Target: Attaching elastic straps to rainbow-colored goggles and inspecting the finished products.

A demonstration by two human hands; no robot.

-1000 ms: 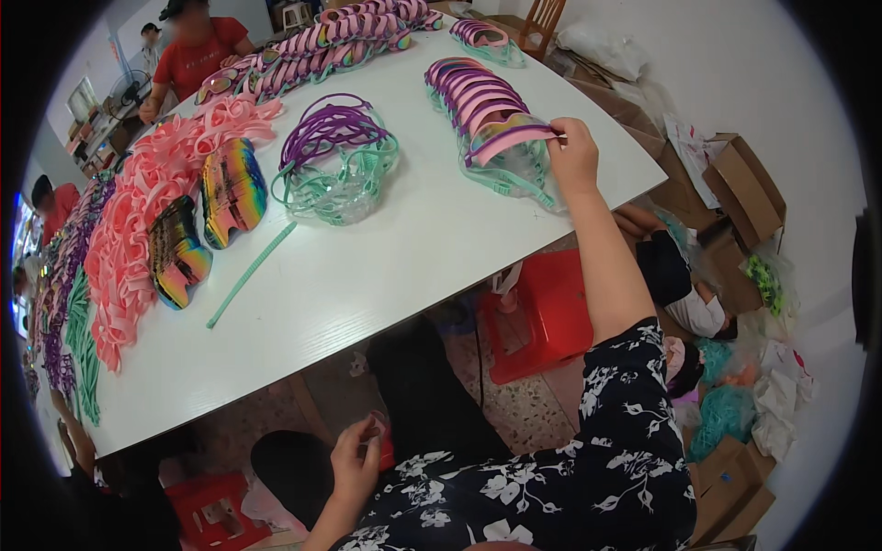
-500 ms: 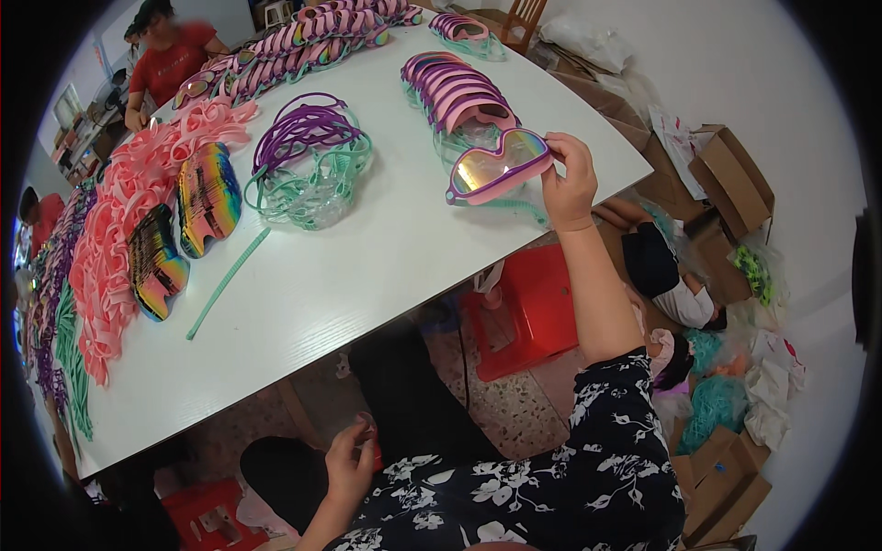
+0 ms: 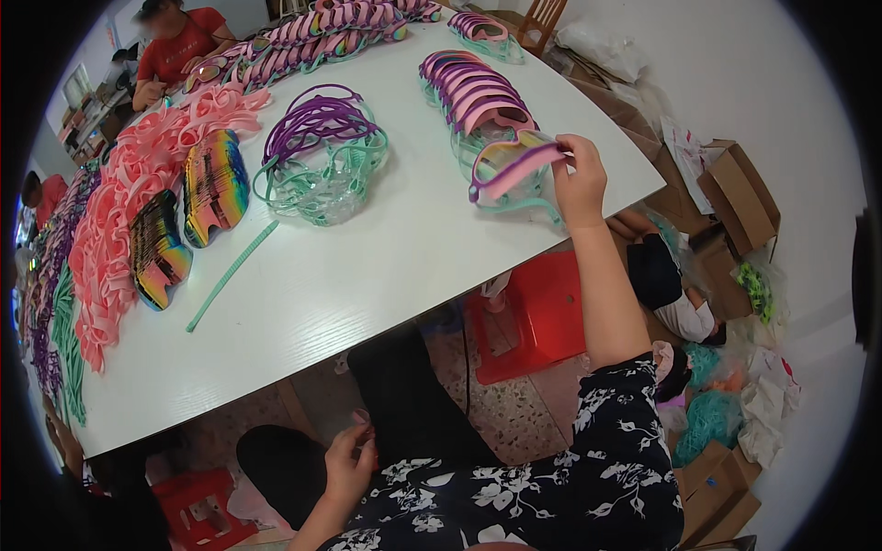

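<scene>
My right hand [image 3: 582,188] pinches the purple-and-pink mask-style goggles [image 3: 525,171] at 1 end, probably sparing the lens [image 3: 536,140]; the nested goggle row [image 3: 473,92] lies beyond those fingertips. My left hand's [image 3: 347,466] grip I cannot tell.

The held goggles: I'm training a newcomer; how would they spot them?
On the right of the white table, a row of pink goggles runs toward the person. The held goggles are at its near end, gripped by the right hand; no hand touches their neighbours.

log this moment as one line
right hand: holds goggles by one end | left hand: off table | goggle row: on table
</scene>
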